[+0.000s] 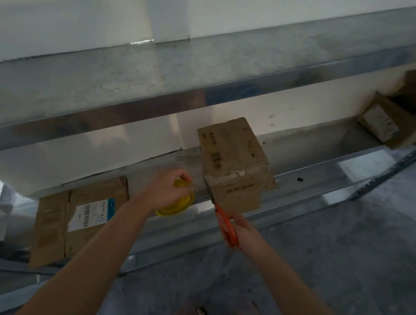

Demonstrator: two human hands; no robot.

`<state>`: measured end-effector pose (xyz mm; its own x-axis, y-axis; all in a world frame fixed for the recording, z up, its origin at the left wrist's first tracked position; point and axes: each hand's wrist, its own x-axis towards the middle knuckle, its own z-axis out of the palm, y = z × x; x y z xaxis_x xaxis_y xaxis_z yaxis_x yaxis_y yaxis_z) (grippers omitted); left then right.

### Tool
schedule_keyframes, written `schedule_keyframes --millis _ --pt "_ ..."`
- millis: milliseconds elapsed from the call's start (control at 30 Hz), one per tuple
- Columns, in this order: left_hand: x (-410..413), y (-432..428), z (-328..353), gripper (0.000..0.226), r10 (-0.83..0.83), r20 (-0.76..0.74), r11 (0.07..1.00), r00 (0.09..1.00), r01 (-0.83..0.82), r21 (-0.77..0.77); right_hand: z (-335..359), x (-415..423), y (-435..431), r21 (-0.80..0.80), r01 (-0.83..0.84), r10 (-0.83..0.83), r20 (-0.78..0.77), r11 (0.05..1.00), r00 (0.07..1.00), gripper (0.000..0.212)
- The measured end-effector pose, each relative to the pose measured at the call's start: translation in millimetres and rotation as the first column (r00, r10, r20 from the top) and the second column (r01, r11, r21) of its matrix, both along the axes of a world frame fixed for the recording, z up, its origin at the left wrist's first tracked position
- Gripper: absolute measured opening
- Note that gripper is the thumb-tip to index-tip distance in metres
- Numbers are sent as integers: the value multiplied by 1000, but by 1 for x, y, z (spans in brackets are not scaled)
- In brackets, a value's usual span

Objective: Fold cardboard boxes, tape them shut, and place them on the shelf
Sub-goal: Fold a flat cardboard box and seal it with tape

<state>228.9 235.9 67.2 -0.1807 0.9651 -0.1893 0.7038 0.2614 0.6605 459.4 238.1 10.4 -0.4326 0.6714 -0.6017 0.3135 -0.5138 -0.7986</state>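
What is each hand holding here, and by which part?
The left hand grips the yellow tape roll from above; the right hand holds the orange scissors by their handles, blades toward the cardboard box.

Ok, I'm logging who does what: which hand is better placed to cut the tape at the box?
Right. The right hand grips the orange-handled scissors, blades at the left edge of the upright brown cardboard box; the left hand holds the yellow tape roll.
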Motion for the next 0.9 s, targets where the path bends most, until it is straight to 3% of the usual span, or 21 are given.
schedule_keyframes --millis 67,300,433,533,667,733,800,900 --pt "0 1 0 20 -7 -8 1000 1000 7 0 -3 0 3 9 24 -24 21 1000 999 6" --pt "3 8 -2 17 -23 38 1000 999 23 2 -3 0 14 136 -4 -14 134 991 991 7" --pt "0 9 -5 15 -29 40 1000 999 29 6 2 -2 23 249 -71 -3 285 966 959 27" --pt "-3 8 -9 16 -22 29 1000 999 21 10 1 3 31 286 -228 78 452 931 889 43" --pt "-1 10 -13 19 -11 30 1000 999 11 5 -5 26 34 347 -436 147 618 830 772 52" --pt "0 12 -16 19 -7 38 1000 999 8 -16 -7 49 29 427 -442 104 616 789 781 57" --pt "1 14 -19 18 8 46 1000 999 -7 -30 -9 77 26 572 -403 -5 580 714 814 46" --pt "3 17 -23 15 44 45 999 998 -43 -26 -7 123 30 792 -309 -226 481 527 847 39"
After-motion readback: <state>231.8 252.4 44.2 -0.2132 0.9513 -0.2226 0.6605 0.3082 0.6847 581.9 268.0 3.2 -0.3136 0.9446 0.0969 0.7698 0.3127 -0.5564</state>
